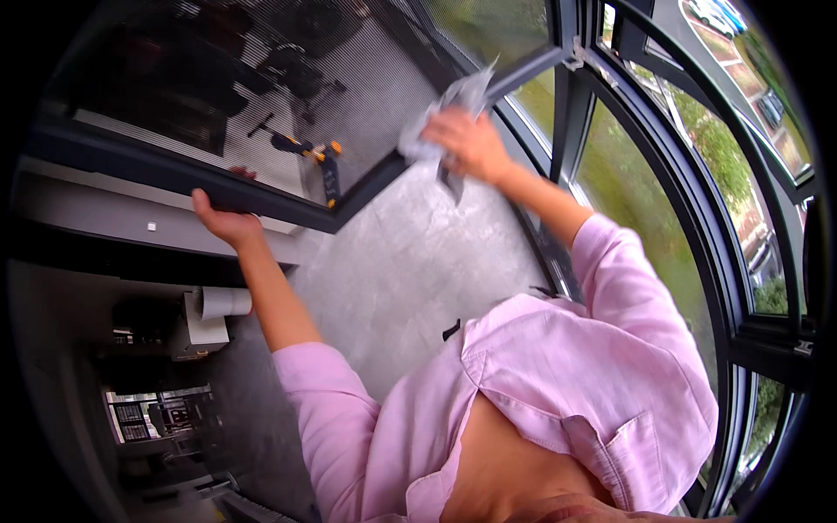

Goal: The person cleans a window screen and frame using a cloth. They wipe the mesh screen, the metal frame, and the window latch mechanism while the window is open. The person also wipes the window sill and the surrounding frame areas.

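Note:
A dark-framed panel [261, 204] with a fine mesh or ribbed sheet [386, 85] slants across the upper left. My left hand [229, 221] grips its lower frame bar, thumb on the near side and fingertips faintly visible behind the mesh. In my right hand [472, 147] is a crumpled pale grey cloth [425, 131], which lies over the panel's right-hand frame bar. Blur softens this hand, and the cloth covers part of the bar. Farther right stands a dark window frame [660, 124] with several panes.
Grey flooring [418, 261] stretches below the panel. Through the mesh shows a black and yellow scooter-like object [320, 157]. A white cabinet [199, 330] with a white ribbed bin-like object [222, 303] stands at left. Trees [713, 150] and parked cars [709, 18] appear outside.

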Tool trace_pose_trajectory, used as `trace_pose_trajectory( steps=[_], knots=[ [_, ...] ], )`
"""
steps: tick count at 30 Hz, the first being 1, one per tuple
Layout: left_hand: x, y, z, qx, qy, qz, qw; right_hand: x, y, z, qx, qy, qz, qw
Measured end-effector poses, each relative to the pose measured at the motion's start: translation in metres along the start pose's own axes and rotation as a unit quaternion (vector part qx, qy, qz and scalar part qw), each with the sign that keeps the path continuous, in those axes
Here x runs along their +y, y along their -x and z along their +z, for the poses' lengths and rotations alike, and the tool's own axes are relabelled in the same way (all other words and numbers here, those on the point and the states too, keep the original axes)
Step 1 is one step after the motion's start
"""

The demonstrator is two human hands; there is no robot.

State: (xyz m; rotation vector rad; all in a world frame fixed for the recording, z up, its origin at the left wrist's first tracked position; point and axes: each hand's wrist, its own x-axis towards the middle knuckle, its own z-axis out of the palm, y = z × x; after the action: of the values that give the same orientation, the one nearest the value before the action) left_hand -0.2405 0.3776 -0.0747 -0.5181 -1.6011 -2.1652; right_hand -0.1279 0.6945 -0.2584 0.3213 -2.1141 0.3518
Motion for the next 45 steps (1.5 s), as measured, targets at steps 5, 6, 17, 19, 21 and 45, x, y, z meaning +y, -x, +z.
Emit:
trace_pose_trajectory(
  steps=[5,6,17,19,21,45],
  knots=[
    [-0.011,-0.005,-0.002,0.017,-0.032,-0.005,0.999,0.11,0.026,-0.054,0.042,0.108,0.089,0.989],
    [-0.01,-0.004,0.003,0.026,-0.042,-0.004,0.999,0.125,0.035,-0.061,0.037,0.11,0.101,0.988],
    [-0.028,-0.041,-0.015,-0.002,-0.044,0.059,0.997,0.203,0.054,-0.062,0.137,0.065,0.209,0.966],
    [-0.034,-0.043,-0.016,0.032,-0.056,0.098,0.993,0.202,0.051,-0.065,0.117,0.087,0.211,0.967],
    [-0.037,-0.059,-0.027,0.002,-0.044,0.102,0.994,0.206,0.046,-0.061,0.122,0.085,0.205,0.967],
    [-0.067,-0.064,-0.02,-0.037,0.093,-0.069,0.993,0.115,-0.112,-0.057,0.387,-0.099,0.236,0.886]
  ],
)
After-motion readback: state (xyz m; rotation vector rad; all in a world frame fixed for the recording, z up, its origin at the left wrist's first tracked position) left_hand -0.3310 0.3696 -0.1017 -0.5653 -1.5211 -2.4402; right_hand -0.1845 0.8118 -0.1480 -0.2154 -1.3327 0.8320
